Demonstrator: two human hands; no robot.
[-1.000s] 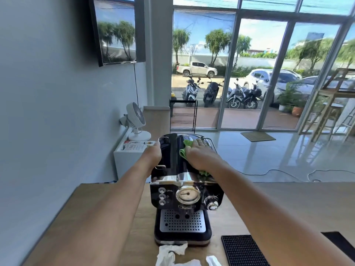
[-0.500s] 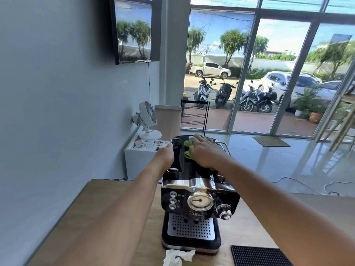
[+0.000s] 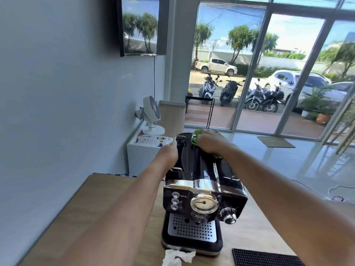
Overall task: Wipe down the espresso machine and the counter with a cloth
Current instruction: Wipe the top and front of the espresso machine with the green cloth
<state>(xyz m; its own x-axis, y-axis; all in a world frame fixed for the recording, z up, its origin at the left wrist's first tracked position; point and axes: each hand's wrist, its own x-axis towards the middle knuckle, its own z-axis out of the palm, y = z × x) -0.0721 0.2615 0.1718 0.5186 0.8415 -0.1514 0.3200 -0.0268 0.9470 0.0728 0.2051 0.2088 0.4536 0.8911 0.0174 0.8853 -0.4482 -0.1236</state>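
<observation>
On espresso machine [image 3: 201,189] top, far end: right hand [image 3: 211,143] flat, pressing green cloth [image 3: 196,139] down; left hand [image 3: 169,153] at its left edge, fingers hidden, grip unclear. Machine sits on surface [image 3: 96,208]. Cloth soft, bunches; machine likely slick, so brace body sides.

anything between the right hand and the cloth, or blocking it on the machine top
Nothing visible. The right hand presses the green cloth on the espresso machine top, near the back; the left hand rests on its left edge.

Small café interior: black-and-chrome espresso machine [image 3: 211,187] and black rubber bar mat [image 3: 265,259] on light wooden counter [image 3: 86,200]; floor-to-ceiling glass shopfront [image 3: 249,73] faces parked scooters [image 3: 228,93].
</observation>
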